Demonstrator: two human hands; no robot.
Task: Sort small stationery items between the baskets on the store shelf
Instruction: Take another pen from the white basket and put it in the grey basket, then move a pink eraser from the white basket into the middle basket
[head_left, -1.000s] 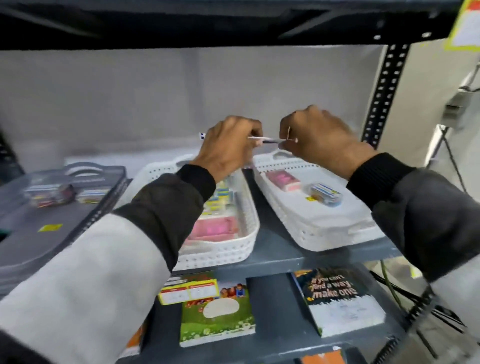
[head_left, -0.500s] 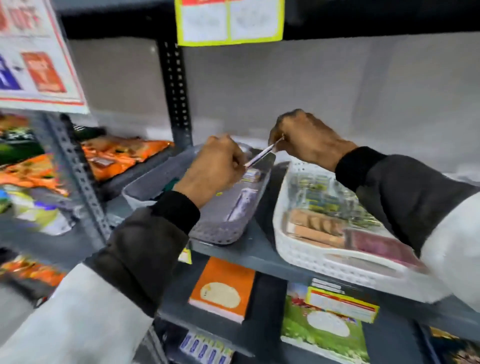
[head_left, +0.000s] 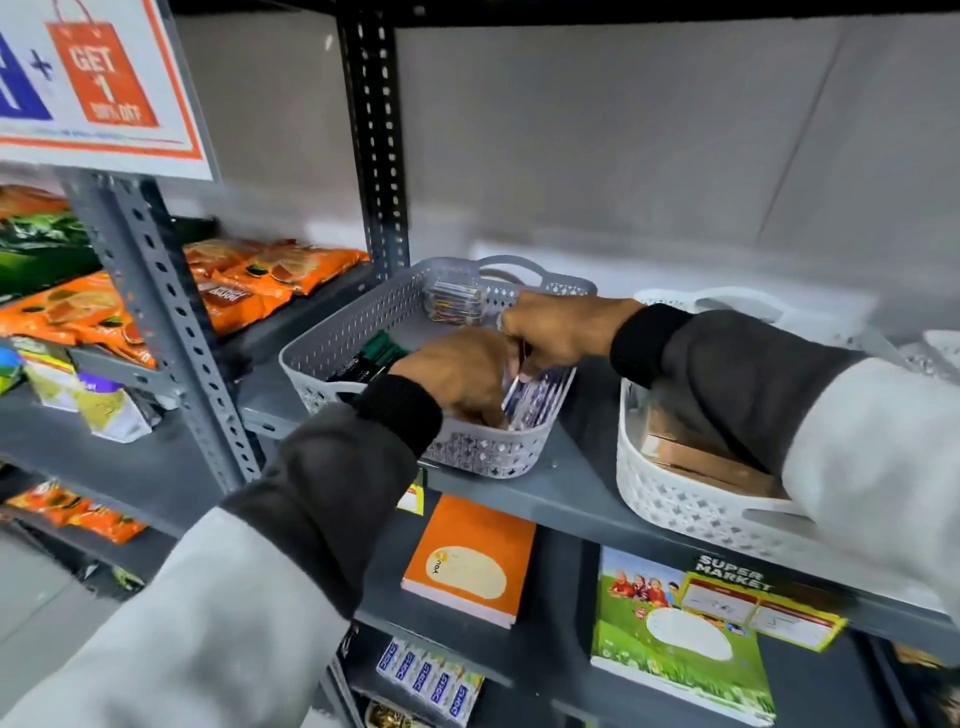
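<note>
A thin white-tipped stick (head_left: 511, 387) is hanging inside the grey basket (head_left: 363, 317) on the shelf (head_left: 566, 491), pinched in the closed grip of the right hand (head_left: 558, 330). The left hand (head_left: 460, 371) is reaching into the same basket, fingers curled down among purple packets (head_left: 537, 397); its hold cannot be told. A white basket (head_left: 675, 499) is standing just beside.
</note>
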